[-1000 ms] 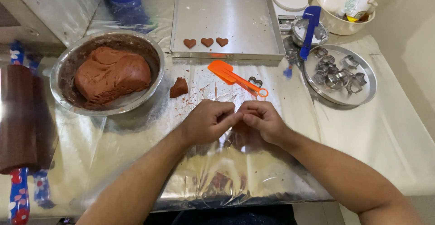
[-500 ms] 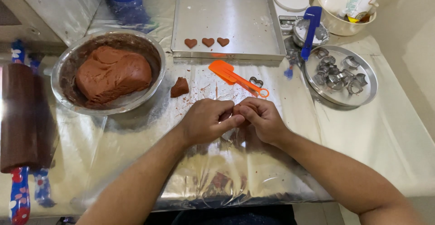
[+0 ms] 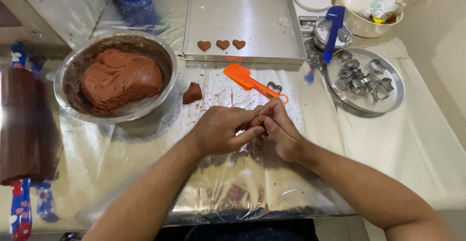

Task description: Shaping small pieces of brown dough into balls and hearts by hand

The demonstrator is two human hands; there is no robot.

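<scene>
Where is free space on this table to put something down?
Most of the square baking tray is bare behind the three heart cookies. The cloth right of the right hand is bare. The round plate of cutters is crowded.

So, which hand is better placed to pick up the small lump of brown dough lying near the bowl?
The left hand, probably. The small dough lump lies on the foil up and to the left of it, beside the bowl. The right hand would have to cross over the left one.
</scene>
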